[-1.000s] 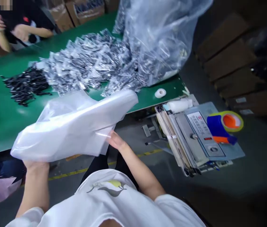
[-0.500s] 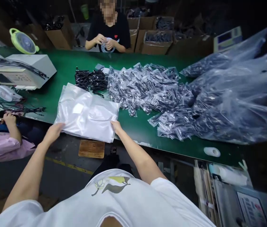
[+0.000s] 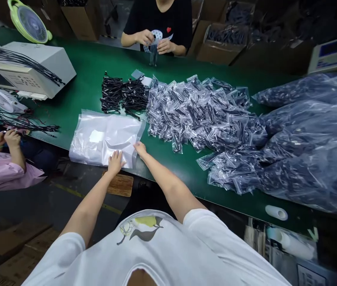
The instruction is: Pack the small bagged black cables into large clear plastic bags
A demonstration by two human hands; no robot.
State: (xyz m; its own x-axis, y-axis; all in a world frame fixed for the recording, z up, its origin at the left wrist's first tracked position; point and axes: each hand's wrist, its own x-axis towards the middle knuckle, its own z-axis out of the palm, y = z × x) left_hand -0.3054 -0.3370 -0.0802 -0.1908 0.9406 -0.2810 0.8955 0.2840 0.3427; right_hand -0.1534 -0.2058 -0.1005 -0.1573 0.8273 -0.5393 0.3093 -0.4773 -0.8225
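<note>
Large clear plastic bags (image 3: 111, 133) lie flat in a stack at the table's front edge, overhanging it slightly. A small white label (image 3: 96, 136) shows on them. My left hand (image 3: 115, 163) rests on the lower part of the stack, its fingers spread. At the right side my right hand (image 3: 140, 149) grips the bags' edge with bent fingers. Bundled black cables (image 3: 123, 94) sit just behind the stack. To the right spreads a heap of small clear bags (image 3: 198, 113) with dark cables inside.
Big filled plastic bags (image 3: 314, 159) cover the right end of the green table (image 3: 88, 71). A boxy instrument (image 3: 28, 75) and a green fan (image 3: 31, 24) stand left. Across the table a co-worker (image 3: 159, 31) holds a small bag; another person's hands (image 3: 9, 139) are at left.
My left hand has moved right, from the bags' left corner onto their lower middle. The bags now lie flatter on the table. My view has shifted closer.
</note>
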